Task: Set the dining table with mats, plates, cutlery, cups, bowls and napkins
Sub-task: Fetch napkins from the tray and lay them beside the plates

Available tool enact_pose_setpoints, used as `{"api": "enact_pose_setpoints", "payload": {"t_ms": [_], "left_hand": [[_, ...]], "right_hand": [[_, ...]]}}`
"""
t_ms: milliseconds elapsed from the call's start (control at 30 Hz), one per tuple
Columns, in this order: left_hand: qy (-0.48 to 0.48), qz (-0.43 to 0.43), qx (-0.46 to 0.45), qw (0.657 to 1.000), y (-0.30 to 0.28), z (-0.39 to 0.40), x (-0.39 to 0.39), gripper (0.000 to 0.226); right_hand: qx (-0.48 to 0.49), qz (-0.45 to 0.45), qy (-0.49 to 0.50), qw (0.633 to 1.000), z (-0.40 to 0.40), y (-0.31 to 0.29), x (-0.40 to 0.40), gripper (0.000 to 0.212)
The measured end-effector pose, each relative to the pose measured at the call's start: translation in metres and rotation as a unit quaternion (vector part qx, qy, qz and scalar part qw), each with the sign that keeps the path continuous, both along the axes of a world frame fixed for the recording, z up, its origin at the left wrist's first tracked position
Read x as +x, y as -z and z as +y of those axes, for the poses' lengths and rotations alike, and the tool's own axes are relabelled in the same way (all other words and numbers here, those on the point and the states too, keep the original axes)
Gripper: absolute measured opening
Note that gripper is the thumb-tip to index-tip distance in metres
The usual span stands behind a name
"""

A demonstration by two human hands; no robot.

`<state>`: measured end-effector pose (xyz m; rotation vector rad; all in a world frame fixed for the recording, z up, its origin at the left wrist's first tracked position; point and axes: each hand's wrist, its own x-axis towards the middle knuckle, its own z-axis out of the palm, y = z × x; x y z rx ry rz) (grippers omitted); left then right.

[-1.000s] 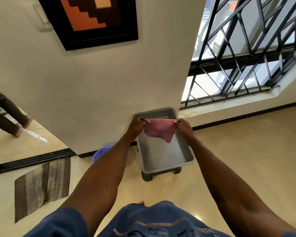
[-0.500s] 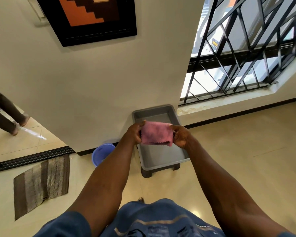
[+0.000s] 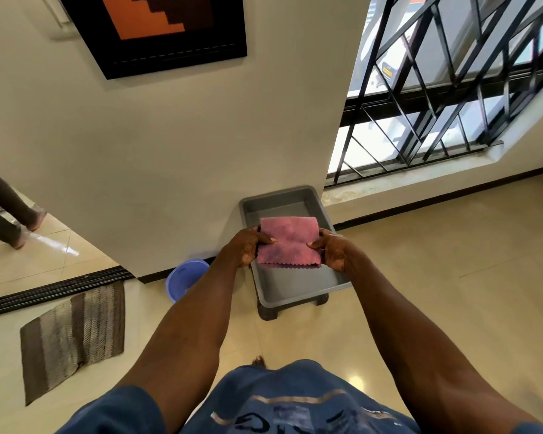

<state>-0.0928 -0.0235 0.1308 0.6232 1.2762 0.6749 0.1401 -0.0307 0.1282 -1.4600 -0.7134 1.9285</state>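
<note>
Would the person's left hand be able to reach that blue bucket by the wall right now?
Probably not at once: the left hand pinches the pink napkin together with the right hand. The blue bucket stands low on the floor, unblocked.

Support surface: glossy cream tiled floor (image 3: 436,277). A grey plastic tub (image 3: 298,285) sits on a dark low stand (image 3: 268,311), which stands on the floor close against the base of the wall. Just left of it a blue bucket (image 3: 184,278) stands on the floor, partly hidden by a forearm. Further left, well apart from both, a brown striped mat (image 3: 72,336) lies flat near the sliding-door track (image 3: 51,291).
</note>
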Motion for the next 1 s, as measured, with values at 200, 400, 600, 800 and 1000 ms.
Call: {"api": "enact_pose_setpoints", "payload": {"t_ms": [200,400,600,800,1000], "left_hand": [[-0.026,-0.009,0.03,0.999,0.003,0.011,-0.003,0.036],[-0.077,0.064,0.104,0.99,-0.001,0.019,0.0,0.033],[-0.07,0.061,0.148,0.985,-0.014,0.016,0.004,0.032],[-0.125,-0.016,0.113,0.986,-0.015,0.02,-0.004,0.038],[-0.013,-0.022,0.094,0.995,-0.012,0.028,-0.011,0.027]], "right_hand": [[0.037,0.009,0.062,0.997,0.005,-0.002,-0.004,0.02],[0.044,0.033,0.121,0.991,0.007,-0.003,-0.012,0.011],[0.055,0.066,0.152,0.985,0.011,-0.011,-0.015,0.013],[0.074,0.132,0.161,0.975,0.015,-0.01,-0.012,0.022],[0.106,0.057,0.088,0.989,0.026,-0.007,-0.018,0.048]]}}
